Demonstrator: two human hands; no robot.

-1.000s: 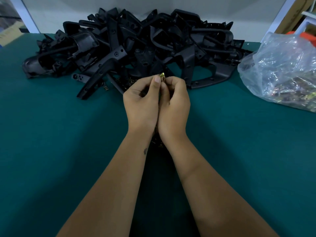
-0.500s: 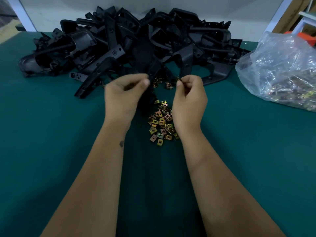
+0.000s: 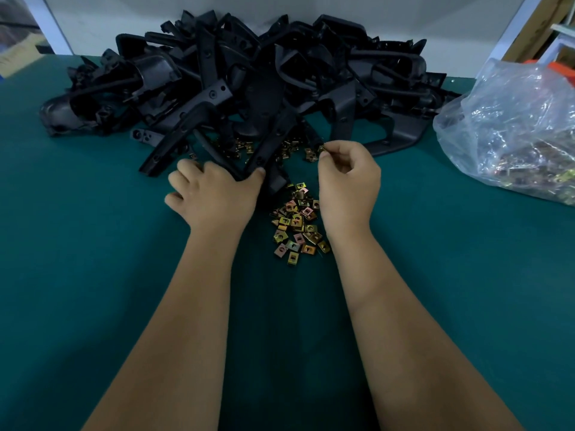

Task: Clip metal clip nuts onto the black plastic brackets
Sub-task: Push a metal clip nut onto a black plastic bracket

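The left hand (image 3: pixel 214 194) lies knuckles-up on the green table (image 3: pixel 93 275), its thumb and fingers curled around the near end of a black plastic bracket (image 3: pixel 267 144), which runs away from the hand up into the pile behind it. The right hand (image 3: pixel 348 185) is raised just beside it, fingers curled, with thumb and forefinger pinching a single metal clip nut (image 3: pixel 321 148) near the bracket's far side; whether the nut touches the bracket cannot be told. Between the two wrists, on the table, sits a loose heap of clip nuts (image 3: pixel 297 222), brassy and partly overlapping, and a few more clip nuts lie scattered under the near edge of the bracket pile. That pile of black brackets (image 3: pixel 249 73) stretches across the back of the table against a pale wall (image 3: pixel 124 14). To the right, well apart from the hands, a clear plastic bag (image 3: pixel 513 129) slumps on the table with small metal parts inside.
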